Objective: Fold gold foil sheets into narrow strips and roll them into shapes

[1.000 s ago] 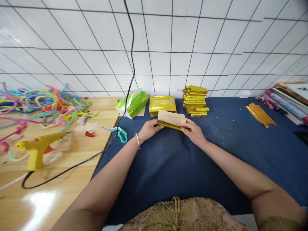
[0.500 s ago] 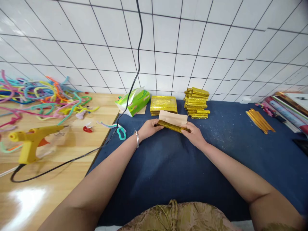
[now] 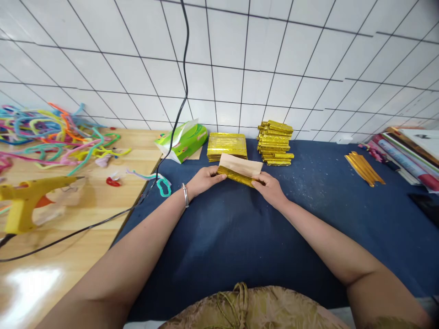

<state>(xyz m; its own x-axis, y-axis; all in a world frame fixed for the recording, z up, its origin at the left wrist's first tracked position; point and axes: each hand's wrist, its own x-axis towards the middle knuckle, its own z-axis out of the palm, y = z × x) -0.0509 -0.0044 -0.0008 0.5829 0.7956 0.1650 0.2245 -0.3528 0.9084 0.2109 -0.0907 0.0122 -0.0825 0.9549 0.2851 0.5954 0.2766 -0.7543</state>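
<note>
In the head view, the left hand [image 3: 203,179] and right hand [image 3: 268,187] each pinch one end of a partly folded gold foil paper sheet with tan backing [image 3: 239,169], held over the dark blue cloth [image 3: 240,228] just before a flat stack of gold foil sheets [image 3: 227,145].

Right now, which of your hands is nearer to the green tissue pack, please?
Left. The left hand lies just right of the green tissue pack; the right hand is farther right, across the gold sheet.
</note>
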